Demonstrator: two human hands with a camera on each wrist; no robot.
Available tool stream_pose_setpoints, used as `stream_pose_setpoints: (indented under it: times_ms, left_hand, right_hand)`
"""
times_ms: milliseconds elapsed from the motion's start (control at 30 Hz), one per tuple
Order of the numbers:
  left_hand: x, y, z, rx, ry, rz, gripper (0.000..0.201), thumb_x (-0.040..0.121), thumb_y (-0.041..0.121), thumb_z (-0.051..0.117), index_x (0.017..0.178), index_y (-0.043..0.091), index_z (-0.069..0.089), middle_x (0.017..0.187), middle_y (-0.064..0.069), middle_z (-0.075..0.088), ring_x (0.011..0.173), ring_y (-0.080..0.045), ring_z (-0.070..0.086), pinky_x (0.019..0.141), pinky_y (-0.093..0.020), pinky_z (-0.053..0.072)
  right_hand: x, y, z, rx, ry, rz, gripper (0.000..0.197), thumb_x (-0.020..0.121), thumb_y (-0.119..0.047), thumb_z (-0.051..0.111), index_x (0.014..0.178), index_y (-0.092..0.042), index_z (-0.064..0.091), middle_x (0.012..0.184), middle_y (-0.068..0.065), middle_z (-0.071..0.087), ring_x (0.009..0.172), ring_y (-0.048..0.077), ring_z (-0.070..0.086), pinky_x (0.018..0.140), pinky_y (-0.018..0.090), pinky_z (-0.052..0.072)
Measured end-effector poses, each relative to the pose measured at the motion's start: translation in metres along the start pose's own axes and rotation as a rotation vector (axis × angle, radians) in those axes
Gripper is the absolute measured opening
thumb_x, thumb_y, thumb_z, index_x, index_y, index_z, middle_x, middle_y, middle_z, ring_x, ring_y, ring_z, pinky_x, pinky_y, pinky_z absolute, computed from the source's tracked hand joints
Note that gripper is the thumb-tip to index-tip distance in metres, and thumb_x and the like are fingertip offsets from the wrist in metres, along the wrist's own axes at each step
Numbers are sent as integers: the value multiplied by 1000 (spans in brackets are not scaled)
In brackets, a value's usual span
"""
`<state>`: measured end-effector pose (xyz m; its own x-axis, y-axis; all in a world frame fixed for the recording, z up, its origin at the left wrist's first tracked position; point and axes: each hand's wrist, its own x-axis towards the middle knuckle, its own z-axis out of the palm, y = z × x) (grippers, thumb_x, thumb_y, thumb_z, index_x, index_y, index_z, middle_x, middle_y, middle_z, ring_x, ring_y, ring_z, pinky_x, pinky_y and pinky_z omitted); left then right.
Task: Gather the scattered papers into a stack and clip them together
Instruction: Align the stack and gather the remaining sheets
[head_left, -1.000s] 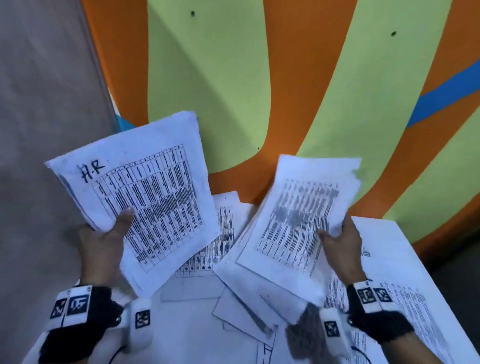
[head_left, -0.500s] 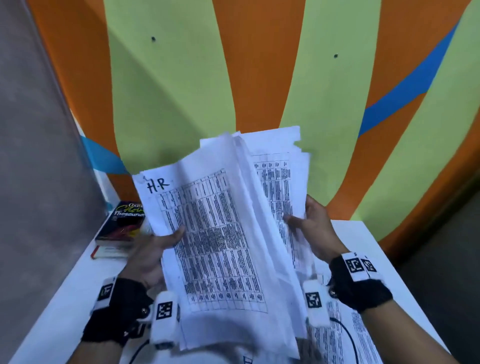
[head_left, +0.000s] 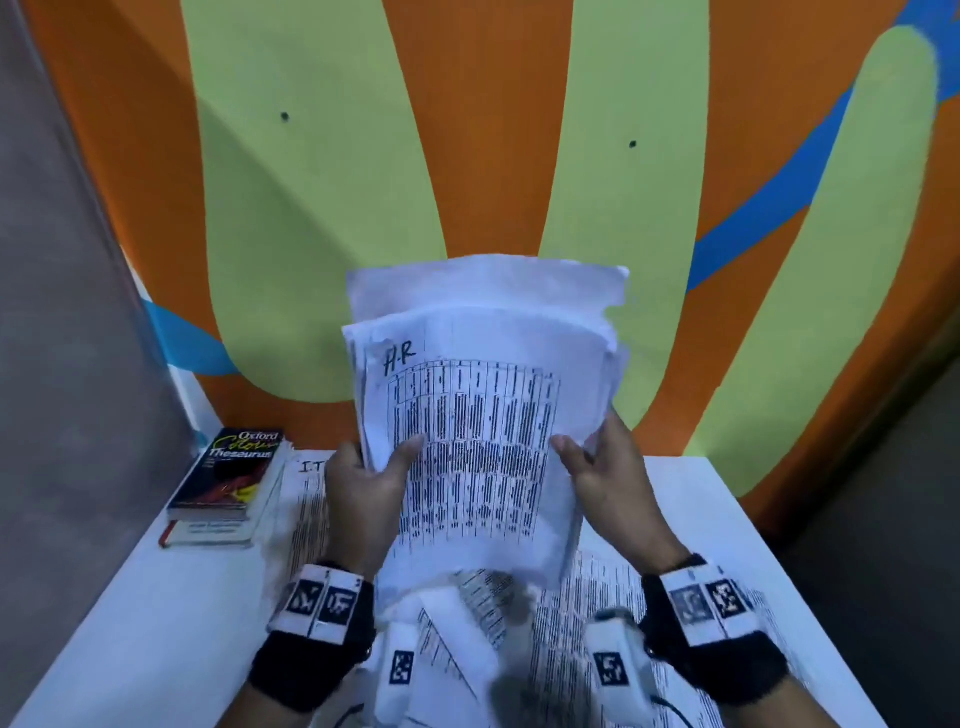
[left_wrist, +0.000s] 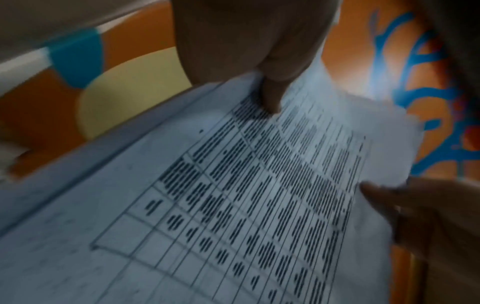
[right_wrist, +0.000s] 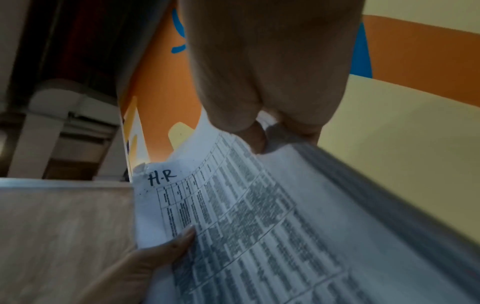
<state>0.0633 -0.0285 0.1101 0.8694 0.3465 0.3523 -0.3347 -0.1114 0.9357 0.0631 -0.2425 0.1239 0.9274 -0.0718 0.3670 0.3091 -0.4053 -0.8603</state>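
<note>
A stack of printed papers (head_left: 478, 415) is held upright above the white table (head_left: 130, 613); its top sheet has a table and a handwritten "H.R". My left hand (head_left: 363, 483) grips the stack's left edge, thumb on the front. My right hand (head_left: 608, 467) grips the right edge, thumb on the front. In the left wrist view my left hand (left_wrist: 270, 90) presses its thumb on the top sheet of the stack (left_wrist: 233, 205). The right wrist view shows my right hand (right_wrist: 262, 131) pinching the stack (right_wrist: 259, 226). More loose papers (head_left: 587, 639) lie on the table beneath. No clip is visible.
Two books (head_left: 228, 483), the top one an Oxford thesaurus, lie at the table's back left. One sheet marked "IT" (head_left: 306, 499) lies beside them. A painted orange, green and blue wall (head_left: 467, 156) stands right behind the table. A grey wall is on the left.
The two separate bundles, one in each hand, have been brought together into one stack held by both hands. The view has shifted, and the books came into sight.
</note>
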Motion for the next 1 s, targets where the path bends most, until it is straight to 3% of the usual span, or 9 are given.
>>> stream_pose_setpoints:
  times_ms: [100, 200, 300, 400, 500, 633, 733, 933, 1000]
  left_hand:
    - [0, 1, 7, -58, -6, 42, 72, 72, 17, 77, 133, 23, 40, 114, 22, 56, 97, 20, 54, 82, -6, 45]
    - [-9, -5, 11, -3, -68, 8, 108, 65, 22, 80, 147, 34, 11, 144, 22, 26, 128, 7, 34, 103, -17, 33]
    - [-21, -28, 13, 134, -121, -17, 90, 79, 14, 73, 148, 18, 16, 136, 14, 36, 113, 5, 48, 84, -8, 41]
    - [-24, -42, 15, 215, -121, -47, 47, 89, 17, 62, 131, 1, 47, 110, 4, 64, 87, 15, 58, 75, -13, 47]
    - [-19, -26, 19, 150, -89, -4, 26, 92, 9, 56, 117, 14, 50, 92, 20, 56, 69, 21, 55, 60, -1, 44]
    - [-15, 8, 22, 91, -41, 82, 28, 92, 8, 57, 110, 21, 41, 96, 24, 50, 79, 28, 50, 61, 6, 34]
    - [-21, 8, 24, 74, -105, 47, 55, 89, 4, 61, 133, 20, 31, 108, 30, 43, 82, 35, 43, 66, 9, 31]
    - [-24, -28, 28, 136, -112, -108, 53, 89, 15, 62, 136, 18, 39, 130, -4, 58, 114, -17, 59, 80, -23, 48]
    - [-19, -23, 31, 101, -64, -74, 45, 89, 7, 60, 131, 12, 43, 115, 0, 62, 97, 7, 59, 72, -9, 45]
  right_hand:
    - [-4, -4, -7, 130, 130, -19, 45, 91, -7, 59, 133, -11, 43, 112, 2, 65, 94, 9, 62, 90, 33, 52]
    - [-16, 16, -9, 253, 149, 48, 45, 86, -3, 66, 125, -9, 46, 117, 3, 64, 101, 7, 64, 85, 21, 53]
    - [-29, 41, -2, 252, 109, 141, 47, 86, -2, 65, 126, -12, 44, 117, 4, 62, 101, 4, 63, 78, 14, 51]
    - [-33, 47, 6, 201, 123, 144, 35, 91, 1, 55, 121, -16, 47, 101, -1, 62, 84, -11, 61, 71, 10, 46]
    - [-29, 29, 6, 164, 172, 37, 36, 95, 1, 49, 116, -28, 48, 101, -14, 61, 86, -17, 58, 71, 2, 43]
    - [-21, 7, -1, 148, 217, -98, 28, 93, -1, 53, 108, -23, 47, 87, -15, 59, 73, -12, 57, 61, 5, 41]
    - [-22, 13, -2, 171, 255, -65, 36, 88, -1, 62, 117, -10, 43, 83, -12, 55, 72, -13, 57, 67, 1, 44]
    - [-31, 41, 1, 100, 241, 74, 31, 91, -6, 59, 102, -30, 42, 65, -2, 39, 55, -7, 46, 60, 20, 36]
    - [-27, 32, -2, 91, 257, 3, 31, 92, -4, 57, 97, -31, 43, 59, -4, 34, 49, -3, 41, 53, 14, 32]
